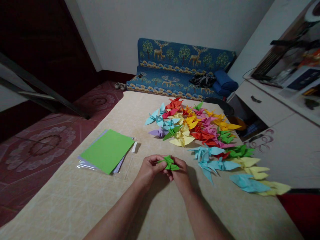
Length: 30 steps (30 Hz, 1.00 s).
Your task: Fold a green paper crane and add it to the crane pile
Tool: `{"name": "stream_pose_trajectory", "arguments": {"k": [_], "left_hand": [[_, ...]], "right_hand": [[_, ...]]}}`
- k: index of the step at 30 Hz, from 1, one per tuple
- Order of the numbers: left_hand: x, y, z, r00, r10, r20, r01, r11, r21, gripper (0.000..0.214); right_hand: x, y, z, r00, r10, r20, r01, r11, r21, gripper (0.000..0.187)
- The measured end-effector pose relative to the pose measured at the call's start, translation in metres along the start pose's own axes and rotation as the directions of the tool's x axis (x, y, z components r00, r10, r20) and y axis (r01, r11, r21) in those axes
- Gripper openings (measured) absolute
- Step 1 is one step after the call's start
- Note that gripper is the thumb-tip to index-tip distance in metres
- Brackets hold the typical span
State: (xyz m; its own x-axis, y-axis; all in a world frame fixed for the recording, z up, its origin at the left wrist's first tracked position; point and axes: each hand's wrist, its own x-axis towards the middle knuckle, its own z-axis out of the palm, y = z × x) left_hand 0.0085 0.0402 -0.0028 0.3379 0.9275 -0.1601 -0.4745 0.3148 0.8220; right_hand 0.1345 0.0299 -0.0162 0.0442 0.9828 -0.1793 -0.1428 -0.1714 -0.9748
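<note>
- Folded green paper [170, 162] sits in both hands, just above the near middle of the cloth-covered table [75, 193].
- From my remote seat I see the left hand [151, 166] pinching its left side, thumb on top; the right hand [180, 170] curls around the opposite side, and I cannot tell exactly where its hidden fingertips press.
- I judge the piece very light, stiff along its layered creases but easily crushed or torn at thin points; I'd favour a gentle fingertip hold on the thick folded edges.
- At my nine to ten o'clock from the hands, a flat green sheet [107, 151] tops other paper and clear wrapping [87, 166], beside a small white strip [134, 147].
- From one to three o'clock, many-coloured folded paper birds [192, 121] spread out, some overlapping.
- At twelve, beyond the table, stands a blue deer-patterned sofa [185, 53].
</note>
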Motion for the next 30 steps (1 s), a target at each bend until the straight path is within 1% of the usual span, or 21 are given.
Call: {"name": "stream_pose_trajectory", "arguments": {"k": [2, 4, 6, 10, 14, 16, 19, 22, 24, 27, 30], "left_hand": [[0.002, 0.001, -0.001, 0.995, 0.026, -0.098, -0.023, 0.999, 0.033, 0.025], [0.003, 0.002, -0.002, 0.978, 0.05, -0.201, -0.038, 0.997, 0.065, 0.026], [0.005, 0.003, -0.003, 0.966, 0.059, -0.25, -0.039, 0.996, 0.084, 0.026], [0.005, 0.005, -0.003, 0.958, 0.103, -0.266, -0.064, 0.986, 0.152, 0.024], [0.003, 0.007, -0.001, 0.951, 0.161, -0.263, -0.102, 0.969, 0.225, 0.022], [0.003, 0.008, 0.0, 0.95, 0.164, -0.267, -0.098, 0.965, 0.245, 0.023], [0.003, 0.009, 0.001, 0.95, 0.159, -0.267, -0.085, 0.959, 0.269, 0.024], [0.003, 0.009, 0.001, 0.952, 0.151, -0.266, -0.07, 0.954, 0.291, 0.026], [0.003, 0.008, 0.001, 0.954, 0.142, -0.266, -0.058, 0.952, 0.301, 0.027], [0.004, 0.005, 0.0, 0.954, 0.143, -0.265, -0.056, 0.949, 0.311, 0.028], [0.005, 0.004, -0.001, 0.948, 0.169, -0.271, -0.07, 0.937, 0.342, 0.028]], "right_hand": [[0.0, -0.001, -0.002, 0.998, -0.054, -0.045, 0.054, 0.998, -0.016, 0.029], [-0.001, -0.003, -0.007, 0.99, -0.113, -0.09, 0.112, 0.994, -0.014, 0.023], [-0.003, -0.004, -0.012, 0.975, -0.175, -0.138, 0.177, 0.984, 0.001, 0.018], [-0.005, -0.005, -0.019, 0.943, -0.278, -0.184, 0.279, 0.96, -0.019, 0.019], [-0.005, -0.006, -0.018, 0.907, -0.373, -0.198, 0.359, 0.928, -0.102, 0.02], [-0.004, -0.007, -0.018, 0.875, -0.444, -0.191, 0.416, 0.893, -0.172, 0.012], [-0.004, -0.008, -0.019, 0.807, -0.573, -0.144, 0.523, 0.806, -0.279, 0.002], [-0.005, -0.008, -0.02, 0.752, -0.65, -0.11, 0.577, 0.73, -0.365, 0.009], [-0.006, -0.009, -0.019, 0.737, -0.668, -0.103, 0.584, 0.706, -0.401, 0.013], [-0.008, -0.01, -0.018, 0.737, -0.669, -0.098, 0.582, 0.701, -0.412, 0.017], [-0.01, -0.013, -0.016, 0.735, -0.675, -0.067, 0.601, 0.694, -0.397, 0.018]]}}
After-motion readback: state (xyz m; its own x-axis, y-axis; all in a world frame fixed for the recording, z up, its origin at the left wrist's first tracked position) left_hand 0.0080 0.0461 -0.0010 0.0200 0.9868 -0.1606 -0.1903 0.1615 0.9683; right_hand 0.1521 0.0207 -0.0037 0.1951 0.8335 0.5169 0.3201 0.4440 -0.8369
